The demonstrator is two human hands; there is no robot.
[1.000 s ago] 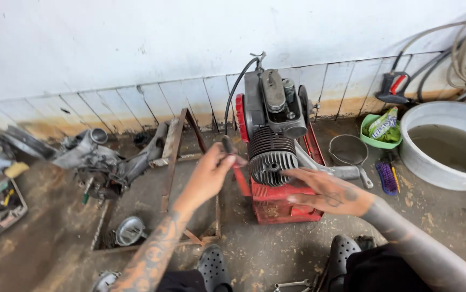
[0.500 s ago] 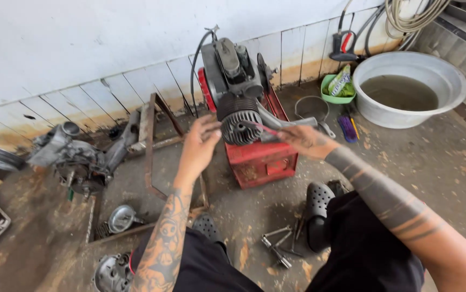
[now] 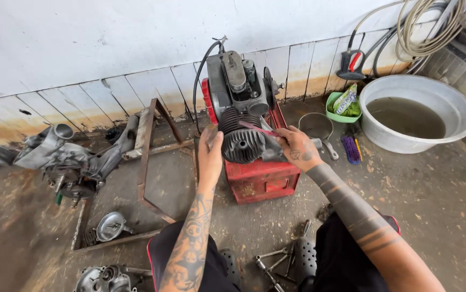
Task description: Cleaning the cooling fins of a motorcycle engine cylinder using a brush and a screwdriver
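A small engine (image 3: 239, 92) with a black finned cylinder (image 3: 242, 139) sits on a red plastic crate (image 3: 263, 181). My left hand (image 3: 209, 154) presses flat against the left side of the finned cylinder. My right hand (image 3: 297, 148) grips a thin red-handled tool (image 3: 259, 128) laid across the top of the cylinder, its tip toward the left. A black cable (image 3: 200, 70) arcs up from the engine's left side.
A rusty metal frame (image 3: 146, 157) lies left of the crate, with engine casings (image 3: 70, 157) and a round metal part (image 3: 109, 226) nearby. A large basin of murky water (image 3: 417, 111), green bowl (image 3: 344, 105), brush (image 3: 350, 147) and coiled hose (image 3: 428, 27) stand right. Wrenches (image 3: 271, 262) lie near my legs.
The view has shifted and drawn closer to the engine. My left hand has settled flat on the cylinder's side, and my right hand has brought the red tool across its top.
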